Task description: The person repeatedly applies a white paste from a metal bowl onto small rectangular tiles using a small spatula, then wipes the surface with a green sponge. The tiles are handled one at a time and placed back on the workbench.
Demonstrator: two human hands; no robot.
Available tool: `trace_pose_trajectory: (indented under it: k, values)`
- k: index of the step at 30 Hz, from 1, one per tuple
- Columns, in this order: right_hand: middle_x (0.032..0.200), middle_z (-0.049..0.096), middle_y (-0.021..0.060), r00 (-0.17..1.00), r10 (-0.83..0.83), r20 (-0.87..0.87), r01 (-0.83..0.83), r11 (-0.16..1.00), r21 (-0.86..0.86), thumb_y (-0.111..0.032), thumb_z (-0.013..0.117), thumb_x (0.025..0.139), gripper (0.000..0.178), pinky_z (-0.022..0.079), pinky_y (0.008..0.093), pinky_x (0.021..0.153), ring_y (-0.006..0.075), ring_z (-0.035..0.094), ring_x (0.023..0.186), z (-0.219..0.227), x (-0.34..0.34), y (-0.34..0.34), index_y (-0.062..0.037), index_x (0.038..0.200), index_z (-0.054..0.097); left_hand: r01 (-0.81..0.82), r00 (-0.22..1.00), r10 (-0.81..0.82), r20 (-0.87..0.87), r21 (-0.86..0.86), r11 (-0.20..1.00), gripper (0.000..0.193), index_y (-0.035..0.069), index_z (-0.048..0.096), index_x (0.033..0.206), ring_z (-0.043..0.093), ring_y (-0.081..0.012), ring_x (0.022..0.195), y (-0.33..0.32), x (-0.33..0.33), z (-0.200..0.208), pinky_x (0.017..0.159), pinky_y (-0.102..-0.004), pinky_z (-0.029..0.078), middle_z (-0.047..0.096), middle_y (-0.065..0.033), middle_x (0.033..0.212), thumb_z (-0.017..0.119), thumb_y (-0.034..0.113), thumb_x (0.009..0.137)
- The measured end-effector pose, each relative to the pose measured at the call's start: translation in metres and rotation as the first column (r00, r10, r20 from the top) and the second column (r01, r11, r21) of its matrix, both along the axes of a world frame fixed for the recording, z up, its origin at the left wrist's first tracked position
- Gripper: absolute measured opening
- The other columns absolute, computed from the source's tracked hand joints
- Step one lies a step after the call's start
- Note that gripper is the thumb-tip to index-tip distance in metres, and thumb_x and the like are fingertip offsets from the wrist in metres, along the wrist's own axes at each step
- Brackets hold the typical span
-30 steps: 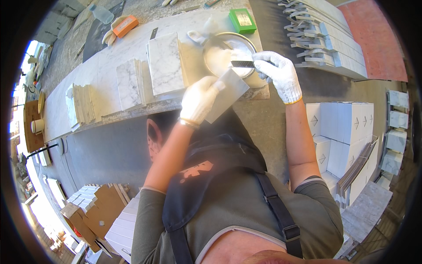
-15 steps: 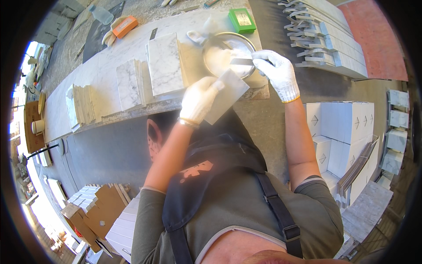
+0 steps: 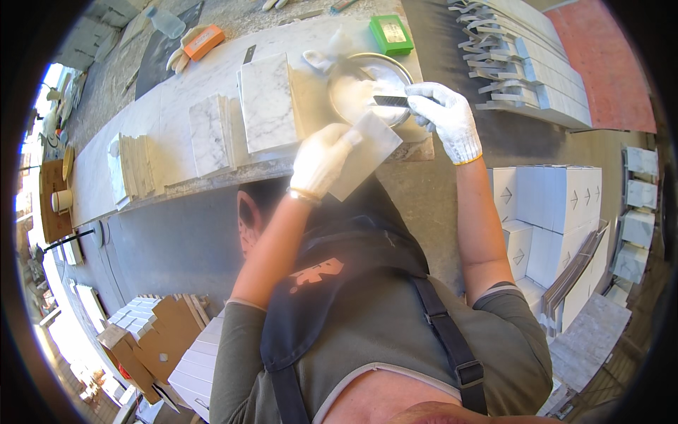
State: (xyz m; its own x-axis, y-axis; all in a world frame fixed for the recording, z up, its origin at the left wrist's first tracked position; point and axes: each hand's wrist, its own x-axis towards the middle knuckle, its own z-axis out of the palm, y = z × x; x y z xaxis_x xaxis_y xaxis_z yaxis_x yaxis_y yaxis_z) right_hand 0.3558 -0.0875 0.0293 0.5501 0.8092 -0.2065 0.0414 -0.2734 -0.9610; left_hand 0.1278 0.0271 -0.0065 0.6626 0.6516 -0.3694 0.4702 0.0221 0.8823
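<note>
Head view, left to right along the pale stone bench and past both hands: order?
Stack of beige-edged rectangular stone tiles, smaller stack of grey-veined white marble tiles, larger stack of grey-veined white marble tiles, white-gloved left hand, white-gloved right hand, stacked white rectangular cartons.

The basin point(image 3: 409, 76) sits toward the right end of the workbench point(image 3: 166, 109). Left of the basin stand three stacks of tiles: the nearest stack point(image 3: 267, 102), the middle stack point(image 3: 208, 138) and the farthest stack point(image 3: 128, 171). Behind it, slightly right, is a small box point(image 3: 392, 35); behind and well left lie a second box point(image 3: 204, 44) with a work glove point(image 3: 176, 59) beside it, and a bottle point(image 3: 167, 24). Before it is a tile point(image 3: 371, 152) in the left hand point(image 3: 321, 159); right of it, the right hand point(image 3: 448, 120), whose scraper blade point(image 3: 389, 101) reaches over it (contact is unclear). Well right are strapped bundles point(image 3: 544, 85) and, nearer the person, stacked cartons point(image 3: 554, 201).
</note>
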Motion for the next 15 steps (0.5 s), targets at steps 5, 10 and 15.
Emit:
trace_pose_trajectory:
  k: [5,10,15]
  values:
    - [0.091,0.073,-0.002,0.998,0.025,0.066,-0.027,0.999,0.036,-0.012,0.074,0.096,0.022,0.044,0.0204,0.06,0.0029,0.058,0.069,0.0045,-0.0042,-0.0056,-0.0047,0.117,0.077,0.008,1.0,-0.008,-0.017,0.007,1.0,0.04,0.0,0.074,0.117,0.066,-0.0148,0.092,0.001,0.0002,-0.0011,0.086,-0.0296,0.052,0.076,-0.0094,0.099,0.067,0.035,0.099]
    - [0.094,0.074,-0.0018,0.971,0.032,0.237,-0.057,0.993,0.101,-0.009,0.074,0.096,0.022,0.047,0.0204,0.064,0.0028,0.06,0.073,0.0019,-0.0065,-0.0069,-0.0036,0.117,0.077,0.016,1.0,-0.015,-0.021,0.028,0.999,0.04,-0.001,0.074,0.117,0.067,-0.0151,0.092,0.0007,0.0001,-0.0019,0.087,-0.0298,0.052,0.076,-0.0097,0.099,0.067,0.035,0.099]
    - [0.095,0.074,-0.0011,0.963,-0.031,0.266,-0.02,0.983,0.185,-0.009,0.074,0.096,0.023,0.047,0.0201,0.064,0.0035,0.061,0.074,-0.0009,-0.0082,-0.0067,-0.0028,0.118,0.076,0.004,1.0,-0.004,0.001,0.019,1.0,0.041,-0.001,0.074,0.117,0.066,-0.0152,0.092,-0.0001,-0.0001,-0.0012,0.087,-0.0297,0.052,0.076,-0.0096,0.099,0.067,0.035,0.099]
